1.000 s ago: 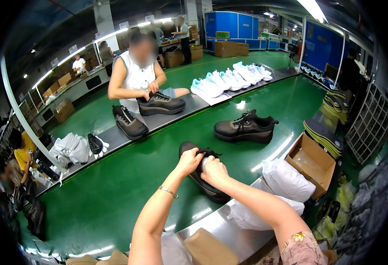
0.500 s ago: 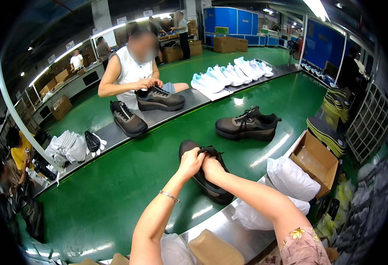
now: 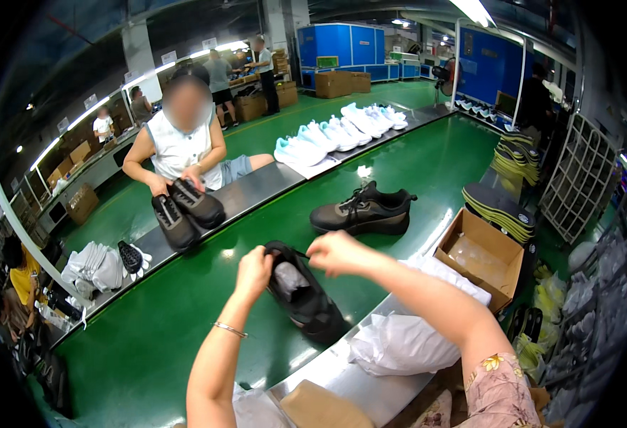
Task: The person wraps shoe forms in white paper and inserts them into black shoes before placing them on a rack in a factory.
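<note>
A dark sneaker (image 3: 313, 312) rests on the green table before me, its heel toward me and its opening showing something greyish inside. My left hand (image 3: 255, 271) is closed at the shoe's left side by the lacing; what its fingertips pinch is hard to make out. To the right of the lacing, my right hand (image 3: 336, 255) is raised with its fingers pinched on a dark shoelace (image 3: 297, 252) that stretches out from the shoe. Farther off stands a brown and black sneaker (image 3: 362, 212) with its laces tied, side-on.
Across the table, a co-worker in white holds a pair of dark sneakers (image 3: 185, 212) on the metal ledge. White sneakers (image 3: 342, 132) line the far ledge. At right are an open cardboard box (image 3: 481, 260), stacked insoles (image 3: 497, 212) and white paper-wrapped bundles (image 3: 406, 344). Grey gloves (image 3: 98, 267) lie left.
My hands, together over the lacing before, have parted: the right drew away rightward with the lace, the left moved left. The co-worker's two shoes are now side by side. The whole view has shifted.
</note>
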`<state>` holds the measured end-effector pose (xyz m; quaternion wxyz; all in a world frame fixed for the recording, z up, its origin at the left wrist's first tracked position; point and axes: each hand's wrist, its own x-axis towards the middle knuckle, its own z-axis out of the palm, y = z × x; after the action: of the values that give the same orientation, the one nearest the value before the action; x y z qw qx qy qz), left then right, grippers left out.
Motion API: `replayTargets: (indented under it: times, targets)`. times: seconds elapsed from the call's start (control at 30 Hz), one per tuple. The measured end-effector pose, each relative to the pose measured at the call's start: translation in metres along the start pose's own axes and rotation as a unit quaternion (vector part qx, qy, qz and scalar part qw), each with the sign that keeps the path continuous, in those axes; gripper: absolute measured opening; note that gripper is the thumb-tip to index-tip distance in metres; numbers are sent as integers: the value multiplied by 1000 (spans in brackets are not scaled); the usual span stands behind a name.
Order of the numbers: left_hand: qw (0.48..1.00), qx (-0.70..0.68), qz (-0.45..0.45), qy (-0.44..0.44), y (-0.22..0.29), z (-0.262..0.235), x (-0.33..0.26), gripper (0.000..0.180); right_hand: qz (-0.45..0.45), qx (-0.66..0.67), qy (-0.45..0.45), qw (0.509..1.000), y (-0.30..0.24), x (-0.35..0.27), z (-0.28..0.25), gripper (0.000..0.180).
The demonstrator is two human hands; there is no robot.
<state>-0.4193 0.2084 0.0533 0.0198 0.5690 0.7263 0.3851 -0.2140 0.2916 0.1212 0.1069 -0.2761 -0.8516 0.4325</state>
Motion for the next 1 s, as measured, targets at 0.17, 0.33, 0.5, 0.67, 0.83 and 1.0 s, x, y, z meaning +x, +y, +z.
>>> replayTargets:
  times: [0.17, 0.33, 0.5, 0.67, 0.83, 1.0]
  targets:
    - [998, 49, -17, -23, -6, -5, 11, 22, 133, -353, 251, 891, 130, 18, -113, 25]
    - [993, 20, -116, 16, -18, 11, -15, 22, 280, -375, 209, 858, 189, 11, -132, 42]
    - [994, 5, -108, -1, -27, 8, -13, 21, 201, -386, 190, 880, 228, 21, -142, 32]
    - [995, 24, -100, 8, -32, 8, -12, 22, 69, -467, 132, 872, 162, 15, -109, 24]
    - [988, 78, -131, 4, -32, -1, -10, 30, 59, -434, 101, 893, 69, 4, -31, 26]
    - [927, 336, 37, 163, 79, -16, -16, 48, -4, -415, 106, 904, 80, -33, 27, 17]
